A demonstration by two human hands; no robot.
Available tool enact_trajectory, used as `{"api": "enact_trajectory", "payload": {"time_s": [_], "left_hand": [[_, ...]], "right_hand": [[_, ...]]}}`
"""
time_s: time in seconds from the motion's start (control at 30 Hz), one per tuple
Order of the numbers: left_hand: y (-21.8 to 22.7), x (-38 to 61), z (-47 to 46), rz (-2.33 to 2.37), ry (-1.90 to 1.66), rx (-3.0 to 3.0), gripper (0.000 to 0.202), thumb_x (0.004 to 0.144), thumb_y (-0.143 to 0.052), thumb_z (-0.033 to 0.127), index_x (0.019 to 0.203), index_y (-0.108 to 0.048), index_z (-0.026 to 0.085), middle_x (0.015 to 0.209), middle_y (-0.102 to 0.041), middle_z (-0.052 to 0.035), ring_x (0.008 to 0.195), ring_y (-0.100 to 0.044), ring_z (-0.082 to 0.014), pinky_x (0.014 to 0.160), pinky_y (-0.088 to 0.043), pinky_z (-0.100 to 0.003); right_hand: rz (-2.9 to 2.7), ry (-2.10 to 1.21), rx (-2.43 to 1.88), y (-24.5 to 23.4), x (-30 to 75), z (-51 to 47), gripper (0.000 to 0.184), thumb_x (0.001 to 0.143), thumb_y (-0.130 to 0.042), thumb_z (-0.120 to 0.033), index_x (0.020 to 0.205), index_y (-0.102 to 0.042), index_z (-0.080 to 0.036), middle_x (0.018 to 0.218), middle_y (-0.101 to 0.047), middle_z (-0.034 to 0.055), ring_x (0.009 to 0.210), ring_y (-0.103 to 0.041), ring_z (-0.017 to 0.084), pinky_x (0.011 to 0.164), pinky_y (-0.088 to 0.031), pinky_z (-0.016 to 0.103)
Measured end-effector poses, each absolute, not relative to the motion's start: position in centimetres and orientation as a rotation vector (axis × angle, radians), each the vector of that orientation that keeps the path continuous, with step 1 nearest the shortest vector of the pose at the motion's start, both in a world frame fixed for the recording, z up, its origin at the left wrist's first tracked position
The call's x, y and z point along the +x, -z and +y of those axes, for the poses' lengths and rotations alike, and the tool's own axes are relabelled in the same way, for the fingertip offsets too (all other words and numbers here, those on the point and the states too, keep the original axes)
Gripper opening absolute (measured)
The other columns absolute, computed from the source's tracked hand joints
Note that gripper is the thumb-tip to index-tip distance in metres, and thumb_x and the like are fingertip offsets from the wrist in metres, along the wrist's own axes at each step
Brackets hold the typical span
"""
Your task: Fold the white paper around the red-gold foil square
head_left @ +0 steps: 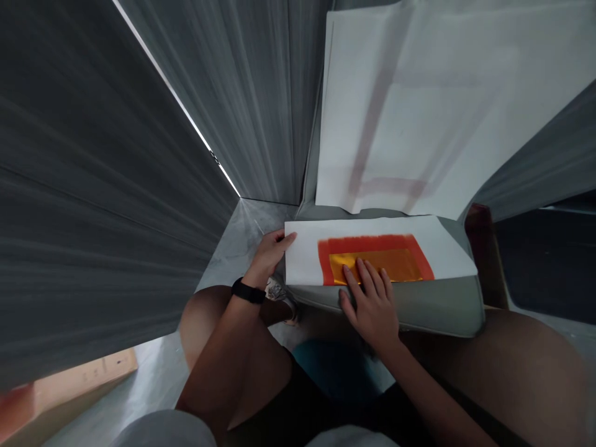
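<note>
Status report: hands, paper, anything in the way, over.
Left hand holding white paper by its left edge. Right hand open, fingers resting on gold sheet. Gold sheet overlies orange-red patch; fingers cover part of it.

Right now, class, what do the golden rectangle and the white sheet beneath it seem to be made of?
Golden rectangle: perhaps foil or glossy film; it shows a metallic sheen. White sheet: probably matte paper or thin card, judging by its dull surface and straight, crisp edges.
</note>
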State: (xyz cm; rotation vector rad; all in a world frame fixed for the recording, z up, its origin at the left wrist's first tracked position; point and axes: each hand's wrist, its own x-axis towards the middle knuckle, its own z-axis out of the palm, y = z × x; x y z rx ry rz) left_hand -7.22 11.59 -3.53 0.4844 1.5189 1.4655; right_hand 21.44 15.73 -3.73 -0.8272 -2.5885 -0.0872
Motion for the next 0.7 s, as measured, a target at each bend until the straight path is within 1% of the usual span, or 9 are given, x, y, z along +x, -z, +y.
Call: {"api": "enact_trajectory", "payload": {"time_s": [0.17, 0.3, 0.4, 0.5, 0.6, 0.7], "left_hand": [[3.8, -7.1, 11.6, 1.508, -1.478, 0.468, 0.049, 0.072, -0.088, 0.053, 0.099, -0.079, 0.013, 0.096, -0.079, -0.0114, 0.081, -0.069, -0.0219, 0.074, -0.055, -0.033], [3.7, -7.1, 11.5, 1.49, -1.483, 0.445, 0.052, 0.07, -0.089, 0.052, 0.103, -0.079, 0.013, 0.098, -0.079, -0.0118, 0.081, -0.07, -0.0229, 0.074, -0.055, -0.034], [3.2, -7.1, 11.6, 1.56, -1.498, 0.517, 0.05, 0.071, -0.086, 0.052, 0.102, -0.079, 0.013, 0.096, -0.079, -0.0102, 0.083, -0.069, -0.0227, 0.075, -0.054, -0.033], [2.8, -7.0, 12.6, 1.71, -1.55, 0.66, 0.043, 0.074, -0.083, 0.048, 0.101, -0.079, 0.015, 0.095, -0.078, -0.0076, 0.084, -0.069, -0.0214, 0.074, -0.053, -0.03], [2.5, -6.7, 14.7, 1.697, -1.593, 0.728, 0.044, 0.075, -0.082, 0.044, 0.108, -0.076, 0.016, 0.097, -0.078, -0.0065, 0.083, -0.07, -0.0198, 0.072, -0.054, -0.029], [2.4, -5.8, 16.8, 1.643, -1.564, 0.783, 0.046, 0.077, -0.081, 0.038, 0.116, -0.073, 0.016, 0.093, -0.077, -0.0052, 0.079, -0.07, -0.018, 0.071, -0.055, -0.028]], "right_hand": [[-2.59, 0.041, -0.847, 3.8, 21.4, 15.7, 0.076, 0.104, -0.058, -0.034, 0.172, -0.025, -0.026, 0.166, -0.046, 0.0152, 0.148, -0.051, 0.035, 0.127, -0.032, 0.059], [-2.58, 0.006, -0.849, 3.8, 21.4, 15.7, 0.075, 0.104, -0.057, -0.034, 0.171, -0.026, -0.026, 0.168, -0.045, 0.0149, 0.149, -0.05, 0.035, 0.129, -0.03, 0.058], [-2.567, 0.042, -0.853, 3.8, 21.3, 15.5, 0.069, 0.104, -0.057, -0.034, 0.169, -0.034, -0.024, 0.163, -0.051, 0.0164, 0.148, -0.051, 0.034, 0.128, -0.031, 0.057], [-2.54, 0.083, -0.92, 3.9, 21.1, 14.9, 0.06, 0.105, -0.056, -0.035, 0.162, -0.047, -0.02, 0.158, -0.056, 0.0182, 0.146, -0.052, 0.034, 0.127, -0.032, 0.056], [-2.498, 0.102, -1.023, 4.1, 20.9, 14.1, 0.053, 0.105, -0.055, -0.037, 0.154, -0.057, -0.017, 0.157, -0.056, 0.0198, 0.146, -0.05, 0.035, 0.127, -0.03, 0.057], [-2.437, 0.14, -1.126, 4.2, 20.8, 13.6, 0.053, 0.106, -0.054, -0.043, 0.149, -0.061, -0.013, 0.156, -0.056, 0.0223, 0.146, -0.049, 0.037, 0.127, -0.026, 0.061]]}}
